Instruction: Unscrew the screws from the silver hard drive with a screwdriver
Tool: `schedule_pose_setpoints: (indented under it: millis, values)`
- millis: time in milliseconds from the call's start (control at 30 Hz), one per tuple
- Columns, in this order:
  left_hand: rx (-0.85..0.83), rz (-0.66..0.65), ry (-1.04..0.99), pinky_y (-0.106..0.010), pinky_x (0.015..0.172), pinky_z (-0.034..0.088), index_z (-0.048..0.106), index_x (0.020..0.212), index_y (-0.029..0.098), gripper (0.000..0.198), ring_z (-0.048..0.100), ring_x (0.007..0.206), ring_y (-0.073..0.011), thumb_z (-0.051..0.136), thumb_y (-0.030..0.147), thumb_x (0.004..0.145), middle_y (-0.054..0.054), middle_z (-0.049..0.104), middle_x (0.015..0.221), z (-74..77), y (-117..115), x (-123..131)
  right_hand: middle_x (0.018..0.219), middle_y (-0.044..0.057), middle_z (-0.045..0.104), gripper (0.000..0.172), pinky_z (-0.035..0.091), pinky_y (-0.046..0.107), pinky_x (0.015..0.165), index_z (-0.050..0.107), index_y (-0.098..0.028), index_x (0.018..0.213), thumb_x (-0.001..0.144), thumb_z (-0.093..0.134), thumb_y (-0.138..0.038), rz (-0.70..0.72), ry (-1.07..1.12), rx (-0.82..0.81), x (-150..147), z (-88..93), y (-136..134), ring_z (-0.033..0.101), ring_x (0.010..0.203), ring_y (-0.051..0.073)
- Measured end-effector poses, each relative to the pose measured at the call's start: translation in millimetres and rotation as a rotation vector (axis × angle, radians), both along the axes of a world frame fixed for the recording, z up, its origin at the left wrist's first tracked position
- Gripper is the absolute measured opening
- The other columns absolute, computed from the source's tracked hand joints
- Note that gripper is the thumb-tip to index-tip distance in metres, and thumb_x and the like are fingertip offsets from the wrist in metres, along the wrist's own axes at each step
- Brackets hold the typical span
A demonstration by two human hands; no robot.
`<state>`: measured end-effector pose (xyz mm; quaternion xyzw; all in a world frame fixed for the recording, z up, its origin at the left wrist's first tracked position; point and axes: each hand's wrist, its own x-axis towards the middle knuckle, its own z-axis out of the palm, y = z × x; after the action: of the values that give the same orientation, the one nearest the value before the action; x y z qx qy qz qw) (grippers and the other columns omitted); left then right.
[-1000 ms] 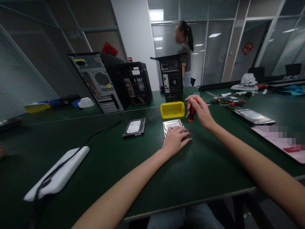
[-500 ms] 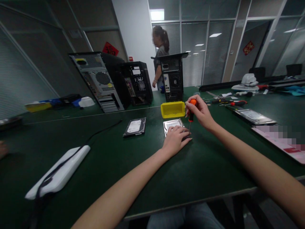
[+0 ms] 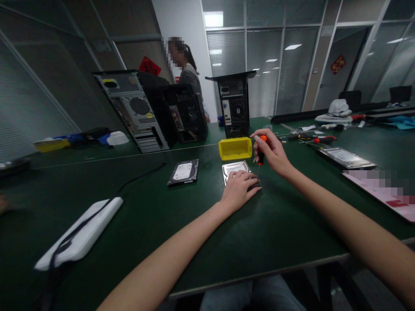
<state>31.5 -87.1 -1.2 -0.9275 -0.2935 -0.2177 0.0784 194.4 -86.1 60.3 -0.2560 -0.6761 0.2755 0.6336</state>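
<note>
A silver hard drive [image 3: 234, 167] lies on the green table, its near half hidden under my left hand [image 3: 238, 190]. That hand presses over the drive and grips it, with thumb and fingertips toward its right edge. My right hand [image 3: 270, 151] is closed around the orange and black handle of a screwdriver [image 3: 260, 158]. The screwdriver stands nearly upright, its thin shaft reaching down to the drive's right edge by my left fingertips. What the tip touches is too small to make out. Just behind the drive is a yellow box [image 3: 235, 150].
Another hard drive [image 3: 183, 172] lies to the left, and one more [image 3: 346, 158] at the right. A white power strip [image 3: 79, 233] with a black cable is at front left. Computer cases [image 3: 234, 106] line the back. Pliers [image 3: 324, 139] lie at right. A person [image 3: 190, 77] is behind the cases.
The person in the background has moved left, behind the cases. My two hands, the screwdriver and the hard drive stay almost exactly where they were.
</note>
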Motion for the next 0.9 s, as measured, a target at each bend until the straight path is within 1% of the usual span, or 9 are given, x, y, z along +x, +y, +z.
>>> schedule_pose_setpoints:
  millis: [100,167,300,467,567,667,800,900]
  values:
    - [-0.005,0.002,0.009,-0.039,0.088,0.034,0.068,0.106,0.025,0.026,0.052,0.108,-0.0214,0.050,0.039,0.093,-0.002,0.064,0.115,0.5,-0.1,0.1,0.068,-0.002,0.048,0.030,0.045,0.025,0.051,0.051,-0.026,0.107,0.093,0.039,-0.050,0.061,0.014,-0.023,0.3,-0.4,0.4,0.052,0.053,0.009]
    - [-0.009,0.001,0.010,-0.039,0.088,0.034,0.067,0.107,0.025,0.027,0.052,0.107,-0.0215,0.049,0.040,0.093,-0.002,0.064,0.115,0.6,-0.1,0.0,0.070,-0.002,0.048,0.032,0.046,0.026,0.052,0.050,-0.026,0.109,0.094,0.037,-0.050,0.081,0.017,-0.021,1.4,-1.0,1.2,0.053,0.054,0.010]
    - [-0.012,-0.002,0.003,-0.039,0.088,0.034,0.066,0.109,0.026,0.027,0.052,0.108,-0.0216,0.049,0.039,0.094,-0.002,0.064,0.116,-0.1,-0.1,-0.2,0.073,-0.002,0.050,0.028,0.046,0.025,0.052,0.049,-0.025,0.106,0.093,0.040,-0.049,0.099,0.003,-0.004,4.0,-1.8,4.0,0.053,0.055,0.009]
    - [-0.011,0.002,-0.003,-0.039,0.088,0.033,0.066,0.109,0.026,0.027,0.051,0.108,-0.0215,0.049,0.039,0.094,-0.001,0.064,0.117,-0.3,0.0,-0.2,0.079,-0.002,0.053,0.022,0.045,0.024,0.052,0.046,-0.022,0.095,0.092,0.046,-0.044,0.062,0.017,0.045,4.4,-0.6,5.6,0.054,0.055,0.007]
    - [-0.022,0.007,0.006,-0.040,0.088,0.033,0.066,0.109,0.025,0.027,0.051,0.108,-0.0219,0.049,0.040,0.094,-0.002,0.064,0.117,0.5,-0.1,-0.1,0.080,-0.002,0.053,0.019,0.045,0.024,0.051,0.043,-0.022,0.091,0.091,0.048,-0.040,0.059,0.023,0.045,3.6,0.5,4.6,0.054,0.053,0.006]
    - [-0.028,0.010,0.011,-0.040,0.089,0.033,0.066,0.109,0.025,0.028,0.051,0.109,-0.0222,0.048,0.040,0.094,-0.002,0.064,0.117,1.3,-0.4,-0.1,0.078,-0.002,0.055,0.019,0.045,0.024,0.050,0.043,-0.023,0.091,0.091,0.050,-0.040,0.054,0.003,0.025,3.0,0.6,3.9,0.053,0.052,0.007]
    - [-0.023,0.003,0.006,-0.039,0.088,0.033,0.066,0.109,0.025,0.028,0.051,0.108,-0.0219,0.048,0.040,0.094,-0.002,0.064,0.117,1.1,-0.3,-0.2,0.070,-0.003,0.052,0.017,0.043,0.023,0.044,0.043,-0.025,0.093,0.090,0.051,-0.040,0.047,-0.009,-0.015,2.3,-0.6,2.9,0.052,0.048,0.008]
    - [-0.014,-0.001,0.003,-0.039,0.088,0.034,0.066,0.109,0.026,0.027,0.051,0.108,-0.0217,0.049,0.039,0.094,-0.001,0.064,0.116,0.1,0.2,-0.2,0.066,-0.003,0.050,0.016,0.042,0.024,0.042,0.046,-0.026,0.100,0.091,0.050,-0.038,0.029,-0.010,-0.011,1.6,-1.0,1.2,0.051,0.045,0.009]
